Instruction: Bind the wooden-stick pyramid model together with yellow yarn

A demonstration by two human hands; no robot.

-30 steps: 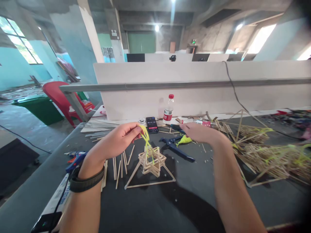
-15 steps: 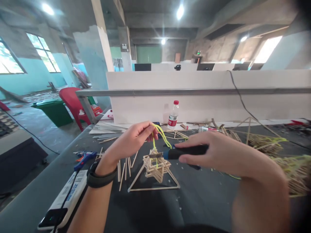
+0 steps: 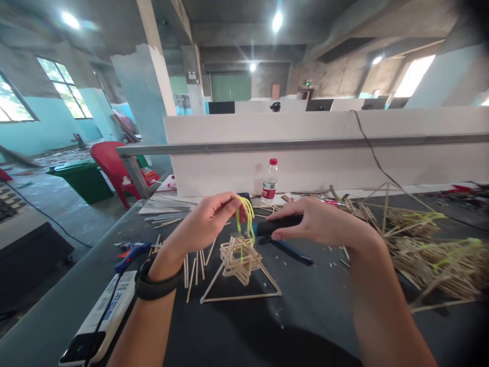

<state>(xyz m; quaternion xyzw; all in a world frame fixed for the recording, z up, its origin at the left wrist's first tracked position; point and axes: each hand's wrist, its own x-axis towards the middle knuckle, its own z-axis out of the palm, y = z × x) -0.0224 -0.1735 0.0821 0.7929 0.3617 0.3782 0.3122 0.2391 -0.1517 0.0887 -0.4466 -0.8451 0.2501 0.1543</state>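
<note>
My left hand [image 3: 219, 216] pinches a yellow-green string [image 3: 250, 214], whose loose strands droop to the right of the fingers. The string runs down to a small frame of stacked wooden sticks [image 3: 240, 260], standing on a triangular stick base. In my right hand [image 3: 309, 221] is a knife [image 3: 284, 226] with a black handle and a blue collar, pointing left at the string just above the frame. Its blade is hard to make out against the string. A dark blue tool handle [image 3: 292, 252] lies on the table below the right hand.
Loose sticks [image 3: 196, 270] lie left of the frame. A blue glue gun [image 3: 132, 254] and a white power strip [image 3: 110, 311] sit farther left. A bottle [image 3: 269, 181] stands at the back. Piled stick frames [image 3: 439, 255] cover the right side of the dark table [image 3: 214, 336].
The knife in my right hand has moved left and up, from across the frame's top to the string above it. The left hand still pinches the string. The view has shifted slightly.
</note>
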